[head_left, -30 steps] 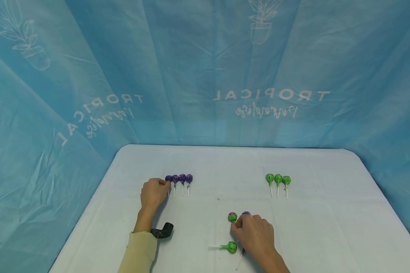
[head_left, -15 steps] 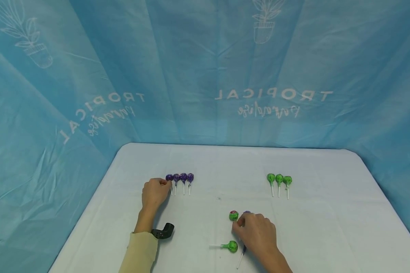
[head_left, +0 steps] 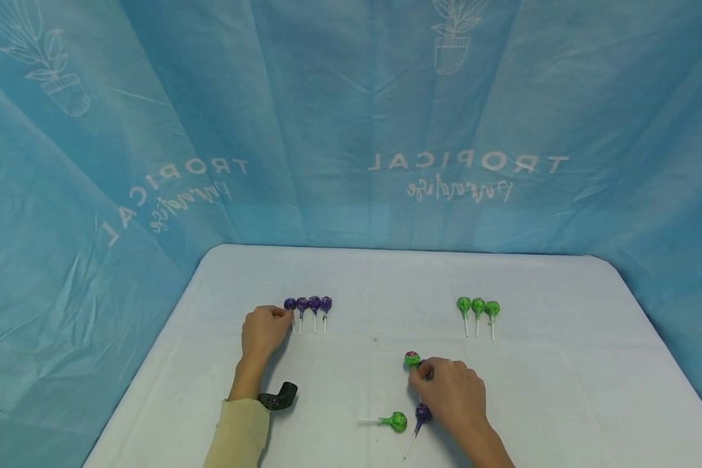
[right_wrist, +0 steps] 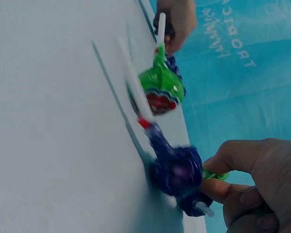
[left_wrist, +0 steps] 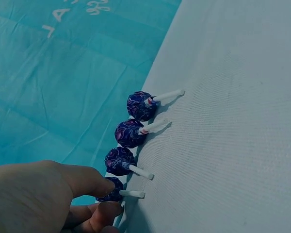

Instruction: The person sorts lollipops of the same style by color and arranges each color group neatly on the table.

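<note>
The right hand (head_left: 455, 395) pinches a green lollipop (head_left: 412, 358); the green row (head_left: 478, 306) lies ahead, to its right. The left hand (head_left: 263, 333) pinches the leftmost purple lollipop (head_left: 290, 303).

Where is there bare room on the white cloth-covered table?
Bare: between four purple-wrapped round lollipops and three green-wrapped round lollipops; also from that trio to the table's right edge. Crowded: around the right hand, where a sideways green lollipop and a slanted purple lollipop lie.
</note>
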Available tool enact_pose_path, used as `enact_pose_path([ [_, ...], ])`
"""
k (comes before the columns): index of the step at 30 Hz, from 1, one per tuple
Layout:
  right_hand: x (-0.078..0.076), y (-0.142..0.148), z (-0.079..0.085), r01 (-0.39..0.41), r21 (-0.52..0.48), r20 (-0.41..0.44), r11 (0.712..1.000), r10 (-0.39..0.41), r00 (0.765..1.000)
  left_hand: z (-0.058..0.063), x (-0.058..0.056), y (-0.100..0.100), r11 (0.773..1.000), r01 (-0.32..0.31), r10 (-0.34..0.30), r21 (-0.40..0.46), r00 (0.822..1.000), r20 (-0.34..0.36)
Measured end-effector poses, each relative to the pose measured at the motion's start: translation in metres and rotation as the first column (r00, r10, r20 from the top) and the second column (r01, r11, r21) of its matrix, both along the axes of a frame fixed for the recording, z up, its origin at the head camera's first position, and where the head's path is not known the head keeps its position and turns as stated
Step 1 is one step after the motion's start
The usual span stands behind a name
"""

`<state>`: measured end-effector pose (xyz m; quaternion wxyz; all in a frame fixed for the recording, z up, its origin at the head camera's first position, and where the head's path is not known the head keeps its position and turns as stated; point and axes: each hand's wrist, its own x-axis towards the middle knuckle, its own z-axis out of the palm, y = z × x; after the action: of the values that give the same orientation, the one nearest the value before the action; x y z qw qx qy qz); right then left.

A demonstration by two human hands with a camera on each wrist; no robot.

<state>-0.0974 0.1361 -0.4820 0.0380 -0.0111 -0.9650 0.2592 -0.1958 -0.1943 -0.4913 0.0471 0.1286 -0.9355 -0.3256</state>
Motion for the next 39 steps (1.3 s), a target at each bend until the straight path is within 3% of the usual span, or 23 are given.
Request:
enact_pose_path([
  [11, -0.003, 0.009, 0.009, 0.035, -0.028, 0.019, 0.999, -0.035, 0.999, -0.002, 0.002, 0.001, 1.000, 0.010, -0.010, 0.009, 1.000, 0.002],
  [23, -0.011, 0.033, 0.014, 0.095, -0.025, -0.017, 0.995, -0.096, 0.995, -0.002, 0.005, 0.000, 1.000, 0.012, -0.012, 0.009, 1.000, 0.007],
  [31, -0.016, 0.047, 0.011, 0.122, -0.024, -0.056, 0.992, -0.123, 0.991, -0.001, 0.010, 0.003, 1.000, 0.003, -0.002, 0.029, 0.999, -0.048],
  [39, -0.020, 0.058, 0.009, 0.144, -0.020, -0.056, 0.989, -0.145, 0.988, 0.008, 0.016, 0.013, 0.998, 0.049, -0.046, 0.032, 0.995, -0.091],
])
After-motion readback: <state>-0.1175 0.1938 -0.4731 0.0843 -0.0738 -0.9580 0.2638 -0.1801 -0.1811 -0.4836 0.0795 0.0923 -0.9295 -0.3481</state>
